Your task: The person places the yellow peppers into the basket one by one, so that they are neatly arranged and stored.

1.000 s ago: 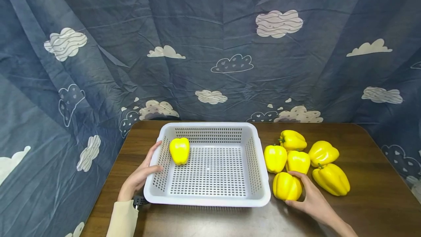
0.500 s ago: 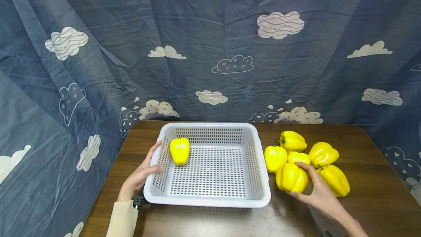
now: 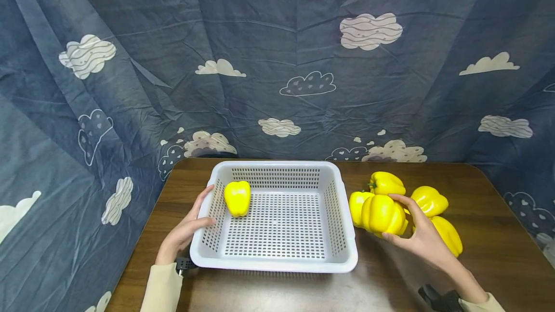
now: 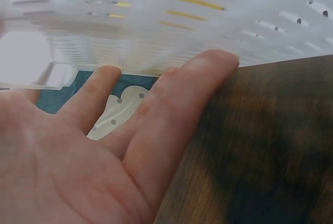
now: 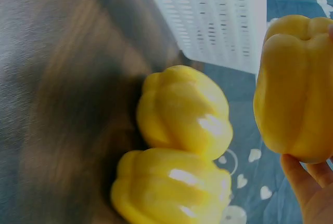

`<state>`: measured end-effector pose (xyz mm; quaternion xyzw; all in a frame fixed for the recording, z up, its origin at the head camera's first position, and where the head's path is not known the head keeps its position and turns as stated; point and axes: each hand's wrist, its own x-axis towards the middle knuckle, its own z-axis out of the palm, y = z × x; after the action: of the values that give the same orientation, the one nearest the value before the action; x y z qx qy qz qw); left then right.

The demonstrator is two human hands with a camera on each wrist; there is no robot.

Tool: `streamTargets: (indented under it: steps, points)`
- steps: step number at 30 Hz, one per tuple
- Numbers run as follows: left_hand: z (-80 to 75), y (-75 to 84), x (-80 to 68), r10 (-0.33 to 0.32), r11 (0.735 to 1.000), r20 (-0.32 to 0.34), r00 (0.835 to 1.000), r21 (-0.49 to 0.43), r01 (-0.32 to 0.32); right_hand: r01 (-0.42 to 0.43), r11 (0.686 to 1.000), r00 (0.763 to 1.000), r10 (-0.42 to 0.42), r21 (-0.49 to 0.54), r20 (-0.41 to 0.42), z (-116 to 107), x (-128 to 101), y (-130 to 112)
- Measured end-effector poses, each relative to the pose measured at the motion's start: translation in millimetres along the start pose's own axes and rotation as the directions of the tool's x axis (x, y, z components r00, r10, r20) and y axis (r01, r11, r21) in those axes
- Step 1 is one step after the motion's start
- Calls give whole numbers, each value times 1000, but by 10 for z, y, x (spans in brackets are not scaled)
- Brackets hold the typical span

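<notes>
A navy cloud-print curtain [image 3: 243, 97] fills the room behind the basket and hangs in creases around its left, the widest thing in sight. Below it, a dark brown wood-grain bench [image 3: 498, 259] with rounded far corners carries everything; it shines pale just in front of the basket.

The white slotted plastic basket [image 3: 273, 266] itself sits flat in its place, unmoved over the last second. At its left side the left hand [image 3: 186, 225] rests spread fingers against the rim, not clenched, which seems to steady it.

To the basket's right, the right hand [image 3: 418, 235] grasps a yellow bell pepper [image 3: 381, 215] between thumb and fingers. This is the change: that pepper, lying by the basket's near right corner a second ago, is now raised and appears borne by the hand alone. It is still outside the basket, beyond the right rim, and it covers much of its neighbours.

Inside the basket, one bell pepper [image 3: 237, 199] lies by the left wall. Right of the basket, other loose peppers [image 3: 429, 201] stay on the bench; one is nearly hidden by the raised pepper.
</notes>
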<state>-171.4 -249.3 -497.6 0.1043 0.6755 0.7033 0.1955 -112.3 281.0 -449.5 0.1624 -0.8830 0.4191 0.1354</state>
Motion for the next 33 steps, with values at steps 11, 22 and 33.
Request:
streamTargets:
  steps: [11,22,33]
  points:
    - [-7,16,2,-3,1000,6,1000,9,3,1,999,999,-3,35,38,56,265,-180]
    - [-5,7,5,-8,1000,3,1000,2,8,2,999,992,-8,51,128,199,540,-366]
    - [4,8,7,-9,1000,-18,1000,21,9,-8,992,981,-17,127,192,422,781,-470]
